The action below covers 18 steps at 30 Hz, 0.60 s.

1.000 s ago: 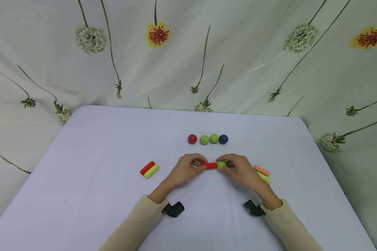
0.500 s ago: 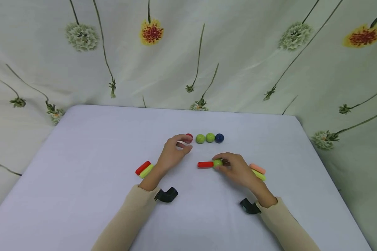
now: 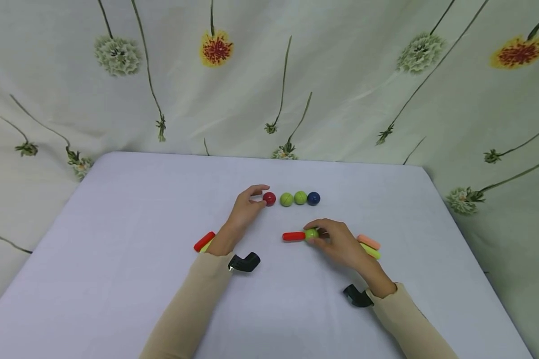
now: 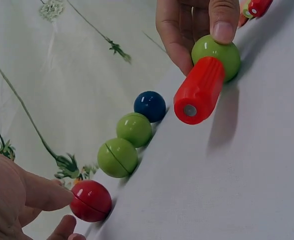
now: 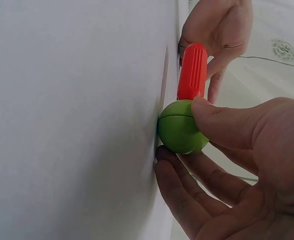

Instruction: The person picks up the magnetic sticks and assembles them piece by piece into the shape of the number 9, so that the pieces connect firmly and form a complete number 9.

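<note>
On the table, my right hand (image 3: pixel 339 242) pinches a green ball (image 5: pixel 182 127) between thumb and fingers. A red ridged rod (image 4: pixel 199 92), with a small metal disc in its free end, joins that ball and points left. My left hand (image 3: pixel 244 207) is at a glossy red ball (image 3: pixel 269 199), its thumb touching or nearly touching the ball in the left wrist view, the other fingers spread around its far side. To the right of the red ball stand two more green balls (image 3: pixel 294 198) and a dark blue ball (image 3: pixel 313 198).
Another red rod (image 3: pixel 204 242) and a partly covered yellow-green rod (image 3: pixel 206 246) lie by the left wrist. An orange rod (image 3: pixel 369 242) and a yellow-green rod (image 3: pixel 371 251) lie by the right wrist. A flower-print cloth (image 3: pixel 341 75) hangs behind the table.
My left hand let go of the red rod and moved up and left to the red ball. The right hand still holds the green ball with the rod on it.
</note>
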Tool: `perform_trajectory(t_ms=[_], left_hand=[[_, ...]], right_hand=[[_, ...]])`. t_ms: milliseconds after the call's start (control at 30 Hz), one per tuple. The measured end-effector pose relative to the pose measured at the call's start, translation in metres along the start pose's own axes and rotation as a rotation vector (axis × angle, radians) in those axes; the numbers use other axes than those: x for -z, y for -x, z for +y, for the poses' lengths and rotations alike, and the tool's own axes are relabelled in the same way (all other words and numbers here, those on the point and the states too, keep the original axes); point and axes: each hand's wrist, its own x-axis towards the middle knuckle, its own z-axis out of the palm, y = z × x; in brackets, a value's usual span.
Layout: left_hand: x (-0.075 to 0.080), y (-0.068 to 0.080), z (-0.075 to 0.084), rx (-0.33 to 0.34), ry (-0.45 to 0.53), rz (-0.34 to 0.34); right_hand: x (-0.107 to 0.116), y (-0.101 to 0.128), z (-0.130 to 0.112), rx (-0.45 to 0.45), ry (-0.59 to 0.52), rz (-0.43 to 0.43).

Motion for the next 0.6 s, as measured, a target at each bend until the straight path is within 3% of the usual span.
perform_trajectory(t_ms=[300,600], left_hand=[[-0.006,-0.0022,-0.0013,-0.006,0.016,-0.022],[-0.0093,0.0,0.0028,0.017,-0.088,0.002]], right_hand=[[-0.0005,-0.0004,-0.0002,-0.011,-0.004,-0.006],[-0.0009,0.0,0.0,-0.002,-0.004,-0.005]])
